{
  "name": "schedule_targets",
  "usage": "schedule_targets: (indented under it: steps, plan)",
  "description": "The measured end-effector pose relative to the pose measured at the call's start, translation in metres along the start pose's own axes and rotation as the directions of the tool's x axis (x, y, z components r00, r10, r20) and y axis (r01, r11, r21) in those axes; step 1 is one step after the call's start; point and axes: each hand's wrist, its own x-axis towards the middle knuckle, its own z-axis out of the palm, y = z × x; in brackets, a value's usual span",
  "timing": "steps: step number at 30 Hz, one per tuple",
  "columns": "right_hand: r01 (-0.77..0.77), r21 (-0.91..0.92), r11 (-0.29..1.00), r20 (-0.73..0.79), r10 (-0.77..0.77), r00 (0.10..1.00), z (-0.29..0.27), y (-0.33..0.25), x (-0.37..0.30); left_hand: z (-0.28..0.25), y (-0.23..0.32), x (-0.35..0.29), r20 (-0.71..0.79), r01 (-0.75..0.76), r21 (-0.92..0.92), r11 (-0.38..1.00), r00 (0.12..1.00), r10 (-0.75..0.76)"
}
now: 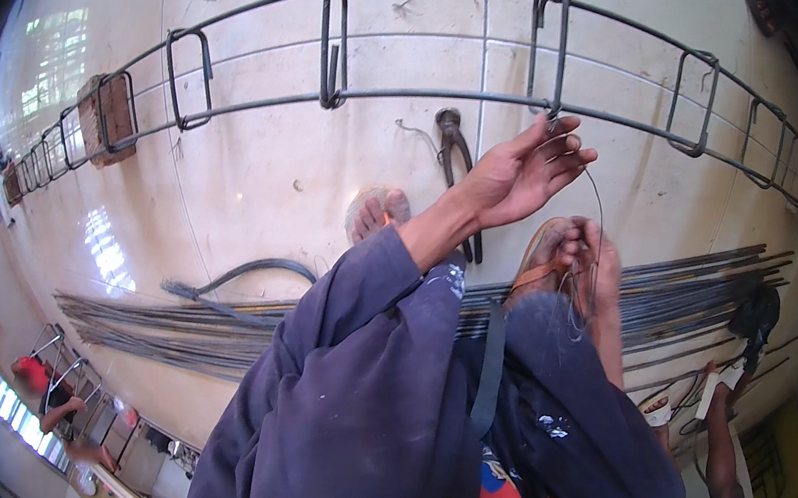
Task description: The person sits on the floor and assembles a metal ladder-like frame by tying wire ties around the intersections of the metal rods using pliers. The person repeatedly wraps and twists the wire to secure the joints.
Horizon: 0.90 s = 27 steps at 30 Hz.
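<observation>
Pale tiled floor [263, 130] underlies apparent wire-tying: left hand [519, 179], fingers half-curled, grip unclear, meets a long dark steel-rod frame [561, 59] ahead of both hands; right hand [587, 259], nearer the body, grips thin grey wire [599, 207]. Any twist likely calls for a firm pinch.

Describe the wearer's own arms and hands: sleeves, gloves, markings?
Left arm: loose, plain dark navy cloth sleeve, creased, ending on the forearm. The left hand is bare: no glove, and no watch or ring that I can see. The right hand is ungloved too, with some bare forearm showing. Can't make out where any right sleeve ends; dark navy cloth hides it.
</observation>
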Motion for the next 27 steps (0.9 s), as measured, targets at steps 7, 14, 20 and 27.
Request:
schedule_targets:
  steps: [7,14,20,27]
  plan:
    - [0.141,-0.617,0.774,-0.215,-0.338,0.916,-0.029,-0.096,-0.044,-0.014,0.013,0.008,-0.1,0.09,0.243,0.966,0.993,-0.067]
    - [0.213,-0.968,0.134,0.178,-0.235,0.956,0.054,-0.159,-0.065,0.021,0.018,-0.005,-0.355,0.078,0.676,0.733,0.906,0.231]
    - [0.317,-0.941,-0.122,0.339,-0.256,0.905,0.028,-0.044,0.018,0.024,0.005,-0.01,-0.356,0.074,0.791,0.608,0.863,0.359]
    - [0.491,-0.729,-0.477,0.563,-0.011,0.826,0.092,0.064,0.04,0.021,0.014,-0.03,-0.34,0.052,0.814,0.578,0.85,0.403]
